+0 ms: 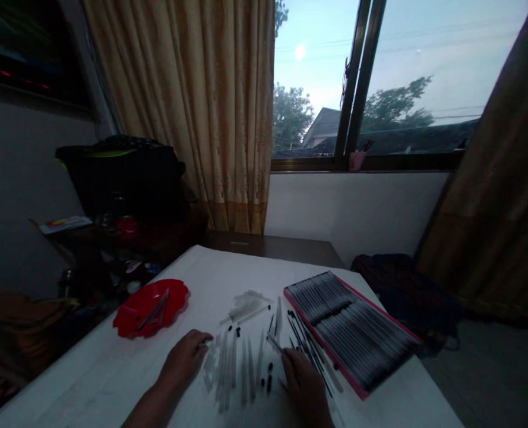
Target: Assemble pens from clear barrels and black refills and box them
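Note:
My left hand (pixel 186 356) is closed at the left of a group of clear tubes (pixel 225 368), its fingertips pinched on something small and dark that I cannot make out. My right hand (pixel 302 380) is closed on a thin pen-like stick (pixel 274 343) that points up and left. Small black caps (pixel 269 382) lie between the hands. Beside my right hand several dark thin rods (pixel 312 351) are spread out. More clear pieces (pixel 248 306) lie farther back. A red-edged box (pixel 353 327) at the right holds rows of pens.
On the left of the white table (pixel 210 267) is a red scalloped plate (pixel 150 308) with clear pieces in it. Behind stand a curtain (pixel 219 119) and a window. A dark cloth bundle (pixel 406 291) lies beyond the table's right edge.

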A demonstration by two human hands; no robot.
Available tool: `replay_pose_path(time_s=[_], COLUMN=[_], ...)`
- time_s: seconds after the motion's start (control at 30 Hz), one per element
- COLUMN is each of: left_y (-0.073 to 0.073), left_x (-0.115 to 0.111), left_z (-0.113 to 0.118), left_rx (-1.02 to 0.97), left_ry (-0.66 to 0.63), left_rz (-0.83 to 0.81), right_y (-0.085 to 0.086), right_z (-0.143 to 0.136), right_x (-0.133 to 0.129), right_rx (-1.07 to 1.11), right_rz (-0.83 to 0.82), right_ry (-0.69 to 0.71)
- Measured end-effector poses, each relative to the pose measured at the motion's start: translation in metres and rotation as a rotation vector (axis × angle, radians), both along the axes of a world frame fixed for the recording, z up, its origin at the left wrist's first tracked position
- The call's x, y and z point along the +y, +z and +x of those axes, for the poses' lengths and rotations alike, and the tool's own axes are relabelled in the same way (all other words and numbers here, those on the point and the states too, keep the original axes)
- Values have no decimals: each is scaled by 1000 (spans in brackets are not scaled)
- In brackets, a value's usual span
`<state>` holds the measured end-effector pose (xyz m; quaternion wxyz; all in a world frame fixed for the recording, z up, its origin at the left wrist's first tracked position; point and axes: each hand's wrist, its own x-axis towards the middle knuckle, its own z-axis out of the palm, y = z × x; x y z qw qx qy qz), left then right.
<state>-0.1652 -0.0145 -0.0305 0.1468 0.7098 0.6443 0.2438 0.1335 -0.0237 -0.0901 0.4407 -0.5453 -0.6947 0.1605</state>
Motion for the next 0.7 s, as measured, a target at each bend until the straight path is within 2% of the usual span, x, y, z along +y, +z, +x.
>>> replay_pose_path(time_s=[0.1, 0.27, 0.47, 0.57, 0.7], left_y=[-3, 1, 7, 14, 21], left_x=[6, 9, 11, 15, 19], left_z=[-9, -6, -7, 3, 35], left_rx=[38, 156, 135, 23, -129], left_ry=[-131, -193, -91, -103, -283], left_rz=[-50, -46, -61, -27, 20], right_y=[-1, -2, 0, 4, 9], right_z=[0, -2, -1, -1, -3], right_x=[-1, -3, -3, -5, -8], right_rx=[-8, -25, -83, -128, -189], right_rz=[3, -7, -2, 6, 45], right_ry=[1, -4, 28, 55, 47])
